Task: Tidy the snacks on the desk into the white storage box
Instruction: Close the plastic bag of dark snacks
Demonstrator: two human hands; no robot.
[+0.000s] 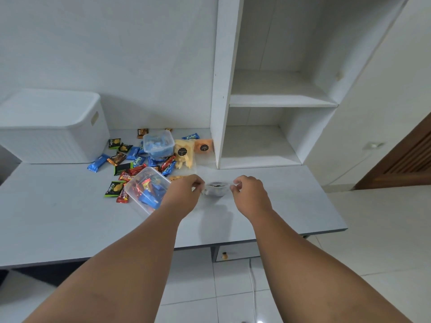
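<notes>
A small clear plastic cup (216, 189) with dark contents hangs just above the desk (58, 217). My left hand (186, 192) pinches its left edge and my right hand (248, 194) pinches its right edge. To the left lies a tipped clear tub (145, 187) holding red and blue wrapped snacks. Behind it a second clear tub (159, 144) with blue packets stands upright. Several loose snack packets (121, 159) are scattered between them. The white storage box (52, 127) stands at the desk's back left, its inside hidden.
Clear bags of yellow chips (185, 153) and orange snacks (204, 146) lie by the white shelf unit (268, 99), which rises at the back right. The desk's front edge runs below my forearms, with a small drawer knob (224, 255) under it.
</notes>
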